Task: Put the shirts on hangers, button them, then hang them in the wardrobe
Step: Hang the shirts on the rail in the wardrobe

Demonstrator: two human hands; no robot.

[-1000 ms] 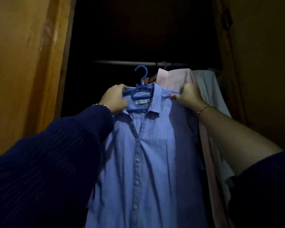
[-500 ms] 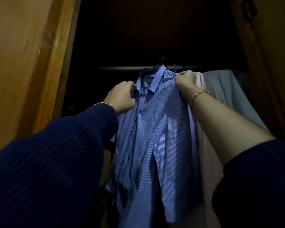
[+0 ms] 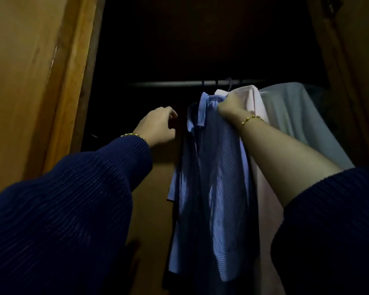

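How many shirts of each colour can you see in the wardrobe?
blue striped shirt: 1
pink shirt: 1
pale grey shirt: 1
Total: 3 shirts

There's your left bracelet (image 3: pixel 134 135), gold beads, sitting right at the cuff of your left sleeve (image 3: pixel 68 205). That sleeve is navy and ribbed, and it fills the whole lower left of the view, its fine ridges running across the arm. Over on the other side, your right bracelet (image 3: pixel 251 119), a thin gold chain, lies on the bare wrist with one larger bead catching the light. Your right sleeve (image 3: pixel 332 231), the same navy, is bunched above the bare forearm in the lower right corner. In the top right corner is a small dark metal fitting (image 3: pixel 331 6), too dim to identify.
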